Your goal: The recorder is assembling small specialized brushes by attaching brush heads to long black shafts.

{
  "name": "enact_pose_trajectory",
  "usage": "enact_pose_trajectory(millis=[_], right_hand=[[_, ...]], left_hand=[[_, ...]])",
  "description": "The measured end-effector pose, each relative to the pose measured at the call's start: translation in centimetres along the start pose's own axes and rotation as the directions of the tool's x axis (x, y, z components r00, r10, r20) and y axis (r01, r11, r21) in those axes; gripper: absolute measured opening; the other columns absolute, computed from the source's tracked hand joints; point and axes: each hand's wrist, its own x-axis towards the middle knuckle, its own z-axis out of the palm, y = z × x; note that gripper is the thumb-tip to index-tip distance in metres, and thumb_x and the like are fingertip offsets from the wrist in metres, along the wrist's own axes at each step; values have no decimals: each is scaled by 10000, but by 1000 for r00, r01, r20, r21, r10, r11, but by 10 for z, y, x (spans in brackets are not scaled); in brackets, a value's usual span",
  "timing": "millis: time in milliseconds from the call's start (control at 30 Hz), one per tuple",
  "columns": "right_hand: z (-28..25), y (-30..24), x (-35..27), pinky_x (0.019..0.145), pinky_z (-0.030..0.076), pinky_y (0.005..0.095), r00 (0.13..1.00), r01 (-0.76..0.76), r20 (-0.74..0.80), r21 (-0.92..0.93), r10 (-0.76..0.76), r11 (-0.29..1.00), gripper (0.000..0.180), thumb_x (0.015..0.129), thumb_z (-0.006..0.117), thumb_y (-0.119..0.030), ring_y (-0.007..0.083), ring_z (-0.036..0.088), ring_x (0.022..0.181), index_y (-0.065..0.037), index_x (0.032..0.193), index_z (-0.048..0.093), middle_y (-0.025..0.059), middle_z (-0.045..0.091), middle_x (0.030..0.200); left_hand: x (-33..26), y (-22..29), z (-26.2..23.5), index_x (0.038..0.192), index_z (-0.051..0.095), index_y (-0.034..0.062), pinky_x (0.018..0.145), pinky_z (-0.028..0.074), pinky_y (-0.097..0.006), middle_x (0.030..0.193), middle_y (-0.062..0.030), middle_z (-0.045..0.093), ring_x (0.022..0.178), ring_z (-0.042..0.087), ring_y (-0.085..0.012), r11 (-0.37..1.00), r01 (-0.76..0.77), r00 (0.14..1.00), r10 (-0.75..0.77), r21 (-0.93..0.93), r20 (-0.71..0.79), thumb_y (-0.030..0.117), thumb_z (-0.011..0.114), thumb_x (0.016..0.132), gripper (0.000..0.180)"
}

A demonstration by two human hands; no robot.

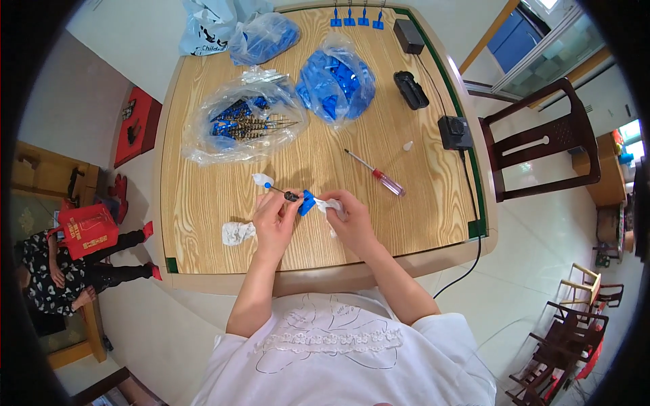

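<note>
My left hand (273,220) pinches a thin dark rod (278,190) with a blue ball at one end and a dark coil near the fingertips. At its other end sits a small blue plastic piece (307,202), between my two hands. My right hand (351,220) is closed on a crumpled white tissue (330,205), which touches the blue piece. Two more crumpled tissues lie on the table: a larger one (238,233) left of my left wrist and a small one (261,178) just beyond the blue ball.
A clear bag (196,139) holds blue parts with dark coils. Another bag of blue parts (336,84) lies beside it. A screwdriver (387,181) with a clear red handle rests on the right. Black adapters (454,132) and a cable line the right edge. Several blue clips (363,20) stand at the far edge.
</note>
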Motion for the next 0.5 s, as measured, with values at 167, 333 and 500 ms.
enact_pose_trajectory(millis=[167,333,500], right_hand=[[-11,11,-1,845,471,262,984,-177,69,485,165,856,286,876,512,43,112,589,957,4,1157,553,36,629,1056],[-16,7,-1,901,458,273,940,-327,149,653,307,683,285,890,505,38,153,599,1017,28,1173,531,83,624,1090],[-17,22,0,886,471,297,975,-216,101,630,197,746,269,834,539,80,181,596,1023,-18,1072,616,75,591,1141]], left_hand=[[-2,-3,0,873,690,72,606,338,-274,628,-4,520,542,417,-136,999,-40,999,40,19,-13,77,711,787,89],[-4,-6,1,881,688,76,615,339,-283,631,2,521,544,418,-135,1000,-23,1000,23,-8,-19,71,715,781,103],[0,-3,2,873,691,79,611,335,-283,629,2,523,547,421,-135,1000,-15,1000,15,-20,-13,74,714,783,93]])
